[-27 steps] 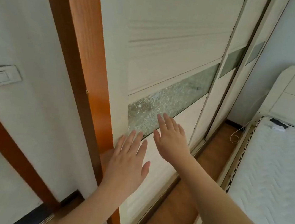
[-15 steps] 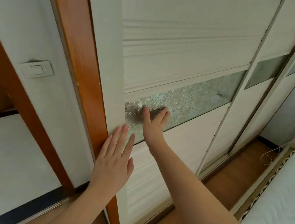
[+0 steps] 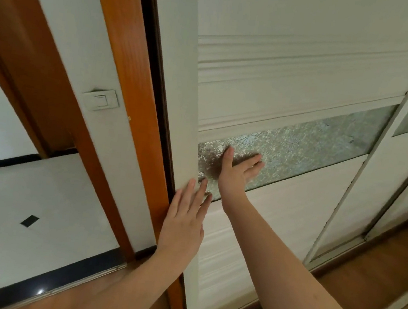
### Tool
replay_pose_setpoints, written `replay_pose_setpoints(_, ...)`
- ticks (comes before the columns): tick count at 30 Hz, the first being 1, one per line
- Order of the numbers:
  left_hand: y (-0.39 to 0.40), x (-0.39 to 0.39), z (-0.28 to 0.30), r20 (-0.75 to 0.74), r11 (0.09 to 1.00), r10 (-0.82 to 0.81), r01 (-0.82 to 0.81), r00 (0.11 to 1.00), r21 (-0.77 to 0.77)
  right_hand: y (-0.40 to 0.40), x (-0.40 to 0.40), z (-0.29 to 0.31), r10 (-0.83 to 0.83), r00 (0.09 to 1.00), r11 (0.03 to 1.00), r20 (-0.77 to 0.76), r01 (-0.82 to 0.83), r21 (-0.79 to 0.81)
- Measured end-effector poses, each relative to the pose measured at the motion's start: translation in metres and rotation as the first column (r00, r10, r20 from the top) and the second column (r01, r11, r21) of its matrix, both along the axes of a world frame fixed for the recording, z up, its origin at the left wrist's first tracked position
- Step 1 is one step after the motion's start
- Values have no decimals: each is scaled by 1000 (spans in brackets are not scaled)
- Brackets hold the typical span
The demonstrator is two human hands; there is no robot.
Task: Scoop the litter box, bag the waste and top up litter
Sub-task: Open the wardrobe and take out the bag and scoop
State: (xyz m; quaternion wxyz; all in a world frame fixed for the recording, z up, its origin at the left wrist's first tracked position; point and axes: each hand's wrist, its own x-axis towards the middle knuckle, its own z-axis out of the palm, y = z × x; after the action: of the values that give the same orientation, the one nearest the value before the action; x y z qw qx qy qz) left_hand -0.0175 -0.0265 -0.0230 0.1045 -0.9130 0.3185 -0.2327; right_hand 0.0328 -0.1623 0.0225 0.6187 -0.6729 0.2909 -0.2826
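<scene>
A white sliding wardrobe door [image 3: 295,88] with a frosted, patterned glass strip [image 3: 301,151] fills the view. My right hand [image 3: 238,170] lies flat on the glass strip, fingers straight and pointing right. My left hand [image 3: 184,218] is flat with straight fingers at the door's left edge, just below the right hand. A dark narrow gap [image 3: 156,71] shows between the door's left edge and the wooden frame [image 3: 123,49]. No litter box, scoop, bag or litter is in view.
An orange-brown wooden door frame stands left of the wardrobe, with a white light switch [image 3: 100,99] on the wall beside it. White floor tiles [image 3: 35,223] lie beyond the doorway at left. A second sliding panel [image 3: 383,189] and wood floor [image 3: 361,289] are at right.
The view has swung left, so the bed is out of sight. Both hands moved left along the door; the right hand now lies flat on the glass, and a dark gap shows at the door's left edge.
</scene>
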Motion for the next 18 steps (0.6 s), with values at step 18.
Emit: replay_pose_setpoints(18, -32, 2, 29, 91, 948, -170, 188, 981, -256, -55, -56, 61, 56, 994, 936, 91, -21, -350)
